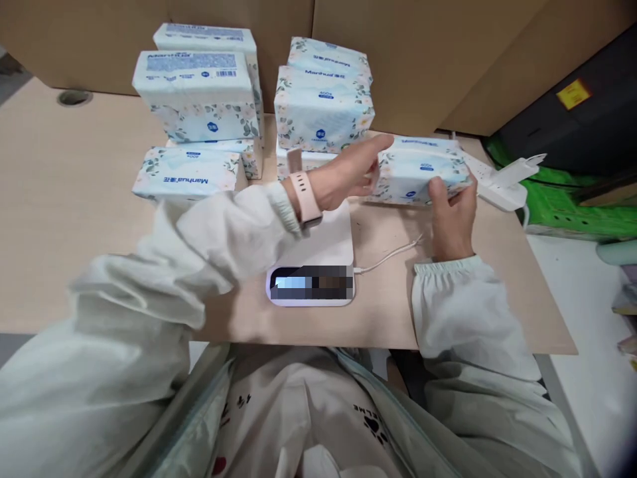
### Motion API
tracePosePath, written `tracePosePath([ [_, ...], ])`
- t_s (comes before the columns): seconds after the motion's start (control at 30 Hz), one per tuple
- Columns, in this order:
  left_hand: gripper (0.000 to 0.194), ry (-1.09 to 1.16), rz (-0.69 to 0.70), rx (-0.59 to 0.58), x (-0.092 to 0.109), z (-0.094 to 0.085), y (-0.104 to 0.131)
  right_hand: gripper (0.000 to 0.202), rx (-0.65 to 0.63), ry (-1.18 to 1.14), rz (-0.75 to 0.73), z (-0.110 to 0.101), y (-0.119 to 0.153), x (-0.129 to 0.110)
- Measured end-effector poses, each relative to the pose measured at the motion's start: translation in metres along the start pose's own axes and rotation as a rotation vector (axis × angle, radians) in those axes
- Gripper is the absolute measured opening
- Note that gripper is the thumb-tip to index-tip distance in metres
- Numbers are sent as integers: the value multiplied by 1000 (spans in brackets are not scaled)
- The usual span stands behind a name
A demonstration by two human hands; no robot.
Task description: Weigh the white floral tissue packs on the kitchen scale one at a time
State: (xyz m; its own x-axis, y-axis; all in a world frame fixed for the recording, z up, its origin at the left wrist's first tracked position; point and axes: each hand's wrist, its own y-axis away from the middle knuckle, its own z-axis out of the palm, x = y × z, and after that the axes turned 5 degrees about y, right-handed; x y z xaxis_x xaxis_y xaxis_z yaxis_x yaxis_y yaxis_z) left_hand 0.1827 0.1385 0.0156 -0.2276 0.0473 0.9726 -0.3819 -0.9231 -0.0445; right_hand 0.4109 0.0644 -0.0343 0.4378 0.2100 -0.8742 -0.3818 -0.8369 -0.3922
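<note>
A blue-and-white floral tissue pack (pixel 413 169) lies on the table at the right. My right hand (pixel 452 212) grips its right end, thumb on the front and fingers behind the edge. At its left end is my left hand (pixel 348 172), fingers stretched toward the pack's upper left corner, a pink watch on the wrist. Similar packs are piled at the left (pixel 199 99) and in the middle (pixel 323 109). Below my left forearm sits a white device (pixel 331 242) with a dark, partly pixelated display, partly hidden by the sleeve.
A white cable (pixel 391 255) runs from the device to the right. A white power strip (pixel 502 189) with a plug lies at the table's right edge, beside a green crate (pixel 577 206). Cardboard (pixel 398 60) stands along the back. A round cable hole (pixel 74 98) is at the back left.
</note>
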Motion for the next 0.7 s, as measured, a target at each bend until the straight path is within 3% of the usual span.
tracePosePath([
  [0.1, 28, 88, -321, -90, -4, 20, -20, 77, 22, 30, 9, 4, -12, 31],
  [0.23, 21, 86, -314, 21, 19, 29, 1, 76, 75, 67, 54, 6, -12, 44],
  [0.33, 15, -31, -169, 30, 58, 6, 41, 62, 228, 170, -36, 3, -4, 25],
  [0.43, 18, -194, 247, 15, 94, -48, 86, 29, 255, 110, -163, 5, 12, -17],
  [0.5, 13, -299, 533, 183, 104, -94, 111, 28, 62, -3, -143, 12, 25, -55],
  [0.57, 12, -334, 775, 539, 101, -139, 132, 35, -300, -135, -26, 24, 37, -96],
  [0.63, 14, -378, 828, 793, 89, -176, 151, 39, -684, -256, 144, 40, 45, -135],
  [0.7, 20, -326, 717, 976, 74, -201, 168, 44, -953, -333, 281, 65, 48, -165],
])
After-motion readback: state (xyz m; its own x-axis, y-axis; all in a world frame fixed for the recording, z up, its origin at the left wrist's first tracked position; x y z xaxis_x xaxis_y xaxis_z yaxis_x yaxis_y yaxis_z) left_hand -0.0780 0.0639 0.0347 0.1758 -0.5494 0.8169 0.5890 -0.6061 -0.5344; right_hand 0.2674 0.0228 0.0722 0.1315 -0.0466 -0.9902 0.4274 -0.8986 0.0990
